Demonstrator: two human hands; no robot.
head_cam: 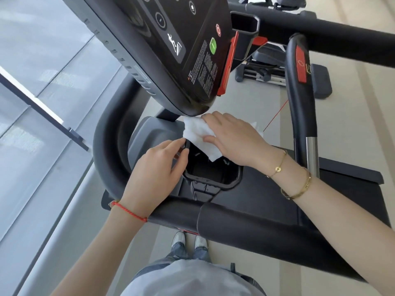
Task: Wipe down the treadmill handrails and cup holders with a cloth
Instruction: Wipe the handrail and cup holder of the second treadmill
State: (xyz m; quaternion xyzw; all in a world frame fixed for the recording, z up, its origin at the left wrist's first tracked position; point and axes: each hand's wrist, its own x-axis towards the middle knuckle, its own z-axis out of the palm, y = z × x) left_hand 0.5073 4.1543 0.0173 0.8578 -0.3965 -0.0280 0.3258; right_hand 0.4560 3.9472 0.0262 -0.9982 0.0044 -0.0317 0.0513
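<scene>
A right hand (232, 138) presses a white cloth (197, 135) flat, fingers spread, along the cup holder (213, 180) rim while the left hand (158, 167) pinches that rim, seemingly steadying it.

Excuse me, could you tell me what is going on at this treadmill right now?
A person is cleaning the treadmill. Their right hand presses a white cloth against the far edge of the cup holder, just under the console. Their left hand grips the holder's left rim, apparently steadying it. The curved handrail lies untouched beside it.
</scene>
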